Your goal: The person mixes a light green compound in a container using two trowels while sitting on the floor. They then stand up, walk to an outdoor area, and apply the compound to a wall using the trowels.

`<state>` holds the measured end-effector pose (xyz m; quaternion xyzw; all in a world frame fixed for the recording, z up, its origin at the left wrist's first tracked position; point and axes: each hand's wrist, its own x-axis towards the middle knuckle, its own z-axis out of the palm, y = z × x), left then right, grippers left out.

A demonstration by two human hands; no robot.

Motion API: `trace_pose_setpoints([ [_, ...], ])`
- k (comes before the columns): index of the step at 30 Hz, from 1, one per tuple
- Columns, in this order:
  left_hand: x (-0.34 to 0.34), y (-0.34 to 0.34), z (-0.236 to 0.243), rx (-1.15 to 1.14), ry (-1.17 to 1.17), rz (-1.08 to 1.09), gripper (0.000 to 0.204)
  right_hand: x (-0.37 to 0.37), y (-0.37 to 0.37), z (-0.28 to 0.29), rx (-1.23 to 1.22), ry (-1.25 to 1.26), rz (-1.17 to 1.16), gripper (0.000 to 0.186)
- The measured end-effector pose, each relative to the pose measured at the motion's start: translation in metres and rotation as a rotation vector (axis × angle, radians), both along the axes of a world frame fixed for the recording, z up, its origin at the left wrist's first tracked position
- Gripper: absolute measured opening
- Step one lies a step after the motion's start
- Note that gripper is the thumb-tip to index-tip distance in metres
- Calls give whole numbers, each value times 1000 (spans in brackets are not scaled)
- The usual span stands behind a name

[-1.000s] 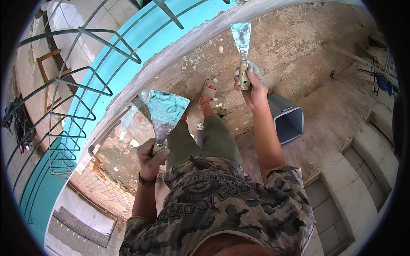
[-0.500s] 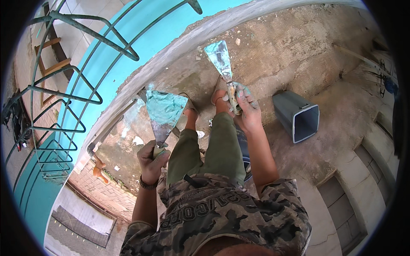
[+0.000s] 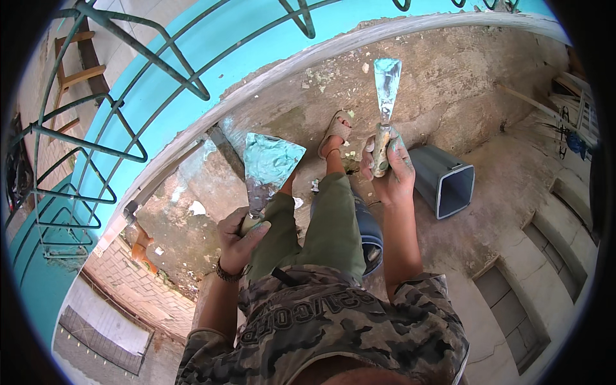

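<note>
In my left hand [image 3: 239,237] is the handle of a wide putty knife [image 3: 270,163], its blade heaped with wet turquoise paste. My right hand [image 3: 389,167], its fingers smudged with turquoise, grips the worn handle of a narrower putty knife [image 3: 387,83], held upright in the picture with turquoise smears on the blade. The two blades are apart, over the stained, cracked concrete ground and my sandaled feet.
A turquoise wall [image 3: 154,90] with dark green metal bars [image 3: 128,32] curves along the left and top. A grey square bin [image 3: 436,173] lies on its side at the right; a dark blue container [image 3: 373,244] is partly behind my leg. An orange pipe [image 3: 141,250] runs at lower left.
The view has shifted. Over the last half second my right hand and its knife moved rightward, and the wide knife also moved right. More of the blue container shows than a second ago.
</note>
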<state>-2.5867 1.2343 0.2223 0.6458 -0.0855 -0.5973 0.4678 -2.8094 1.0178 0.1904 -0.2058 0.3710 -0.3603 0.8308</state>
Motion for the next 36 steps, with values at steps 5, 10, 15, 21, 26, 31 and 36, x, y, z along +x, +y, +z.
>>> trace_pose_setpoints([
  [5,8,22,-5,54,-54,34,16,-1,12,-2,20,68,-39,38],
  [10,14,93,-28,176,-336,-35,13,-28,10,-12,37,114,-125,41],
  [15,24,148,-53,198,-609,-189,15,-66,6,-23,18,172,-265,39],
  [21,14,155,-77,326,-665,-173,19,-99,8,-34,-7,272,-365,46],
  [26,6,129,-77,317,-666,-197,20,-114,0,-34,-22,239,-386,43],
  [31,0,109,-66,267,-633,-167,19,-113,-4,-23,-27,222,-399,43],
  [36,0,119,-76,275,-636,-149,18,-109,-5,-20,-65,210,-362,49],
])
